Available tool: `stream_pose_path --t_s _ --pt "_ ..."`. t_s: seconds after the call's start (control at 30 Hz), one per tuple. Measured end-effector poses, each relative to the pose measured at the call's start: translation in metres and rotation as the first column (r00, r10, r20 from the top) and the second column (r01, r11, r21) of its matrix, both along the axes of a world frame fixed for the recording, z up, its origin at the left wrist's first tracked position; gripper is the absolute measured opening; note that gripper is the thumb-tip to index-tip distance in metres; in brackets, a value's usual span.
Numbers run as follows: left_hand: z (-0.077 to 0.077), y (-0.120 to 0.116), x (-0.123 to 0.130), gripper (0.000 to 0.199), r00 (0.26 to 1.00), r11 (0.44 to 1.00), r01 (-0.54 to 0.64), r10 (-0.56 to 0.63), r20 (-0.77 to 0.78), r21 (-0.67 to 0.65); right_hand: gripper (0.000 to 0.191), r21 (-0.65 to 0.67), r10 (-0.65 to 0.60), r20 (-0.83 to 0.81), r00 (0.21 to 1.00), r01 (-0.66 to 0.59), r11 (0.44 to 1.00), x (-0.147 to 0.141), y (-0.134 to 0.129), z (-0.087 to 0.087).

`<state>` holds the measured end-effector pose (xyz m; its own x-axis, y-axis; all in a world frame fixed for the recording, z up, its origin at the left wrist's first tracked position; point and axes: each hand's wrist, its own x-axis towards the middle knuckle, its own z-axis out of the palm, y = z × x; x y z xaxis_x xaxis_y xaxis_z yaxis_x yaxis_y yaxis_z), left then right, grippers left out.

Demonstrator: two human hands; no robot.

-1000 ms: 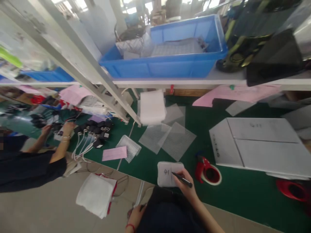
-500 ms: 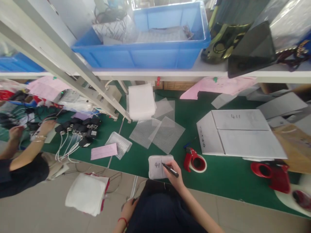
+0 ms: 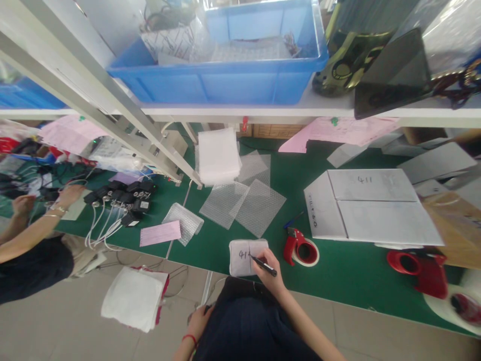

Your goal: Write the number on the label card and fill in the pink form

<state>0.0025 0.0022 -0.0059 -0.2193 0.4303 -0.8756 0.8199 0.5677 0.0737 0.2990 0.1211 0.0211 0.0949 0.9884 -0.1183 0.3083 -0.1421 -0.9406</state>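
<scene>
1. The small white packet (image 3: pixel 247 256) lay at the near edge of the green table (image 3: pixel 349 273), marked "41".
2. It sat just left of the right hand (image 3: pixel 271 275), whose fingers pinched a black pen (image 3: pixel 264 265), tip on the packet.
3. The left hand (image 3: pixel 199 318) hung low beside the lap, fingers curled; its hold could not be made out.
4. A red tape dispenser (image 3: pixel 300 249) stood near, to the right.

Bright, even overhead light w/ soft shadows, glare on upper shelf plastic, edges blurred & fisheye-warped, centre sharp.
</scene>
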Motion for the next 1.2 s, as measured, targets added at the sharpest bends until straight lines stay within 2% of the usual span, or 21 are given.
stream_pose_path --t_s 0.17,0.33,0.57,0.7,0.8,0.93,1.07,1.2 --pt "-0.004 -0.002 -0.002 0.028 0.999 0.999 0.004 -0.006 0.048 0.032 0.021 -0.011 0.039 -0.033 0.999 -0.039 0.999 -0.002 -0.001 -0.001" --pt "-0.002 -0.003 -0.003 0.029 0.999 0.999 -0.013 0.011 0.047 0.045 0.016 -0.042 -0.065 -0.074 0.995 0.062 0.997 -0.003 0.003 -0.002" --pt "0.009 0.004 0.004 0.026 0.999 0.995 -0.02 0.017 0.04 0.094 0.024 -0.141 -0.197 -0.145 0.969 0.177 0.974 0.007 0.005 0.007" --pt "0.03 0.029 0.017 0.024 0.996 0.98 -0.007 -0.012 0.094 0.2 0.023 -0.242 -0.239 -0.246 0.939 0.18 0.954 0.017 0.003 0.026" --pt "0.055 0.056 0.036 0.027 0.979 0.944 -0.004 -0.064 0.196 0.329 0.022 -0.323 -0.203 -0.374 0.905 0.078 0.943 0.016 0.002 0.045" --pt "0.092 0.085 0.065 0.036 0.925 0.883 -0.024 -0.158 0.346 0.468 0.03 -0.403 -0.191 -0.573 0.797 -0.071 0.912 -0.003 -0.001 0.068" --pt "0.121 0.096 0.083 0.044 0.876 0.852 -0.062 -0.202 0.437 0.519 0.044 -0.427 -0.217 -0.656 0.723 -0.118 0.897 -0.023 -0.002 0.078" --pt "0.134 0.098 0.088 0.049 0.847 0.849 -0.098 -0.202 0.492 0.519 0.05 -0.419 -0.201 -0.667 0.718 -0.138 0.898 -0.03 0.001 0.081"
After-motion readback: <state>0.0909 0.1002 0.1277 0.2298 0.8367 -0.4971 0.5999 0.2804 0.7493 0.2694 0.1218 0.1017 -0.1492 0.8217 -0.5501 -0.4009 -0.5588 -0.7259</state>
